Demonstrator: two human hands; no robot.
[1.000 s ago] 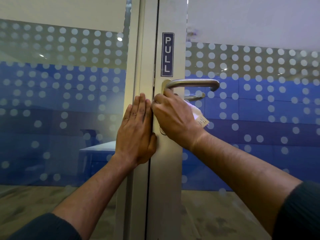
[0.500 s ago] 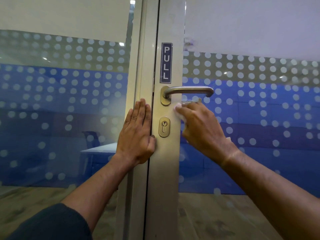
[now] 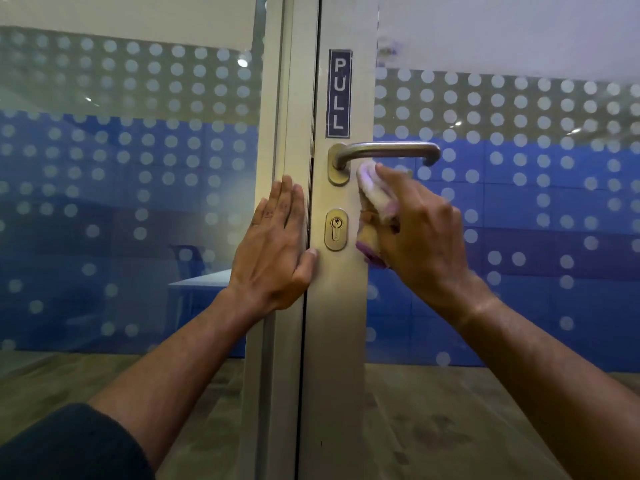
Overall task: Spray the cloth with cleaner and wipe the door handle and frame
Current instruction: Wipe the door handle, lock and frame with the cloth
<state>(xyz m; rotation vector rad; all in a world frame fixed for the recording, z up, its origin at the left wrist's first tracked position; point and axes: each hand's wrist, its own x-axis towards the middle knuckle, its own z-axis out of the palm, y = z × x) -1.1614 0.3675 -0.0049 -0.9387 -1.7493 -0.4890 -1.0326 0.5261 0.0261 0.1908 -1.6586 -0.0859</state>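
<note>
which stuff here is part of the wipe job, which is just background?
Job: cloth in right hand; door handle; door frame; left hand flat against the frame.

Background: PULL sign; keyhole; dotted glass.

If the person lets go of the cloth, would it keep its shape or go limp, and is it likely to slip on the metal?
The cloth is bunched and folded under the right hand, so it is probably soft and would go limp. It looks thin and light. Against the smooth door frame below the handle, it would likely slide easily.
</note>
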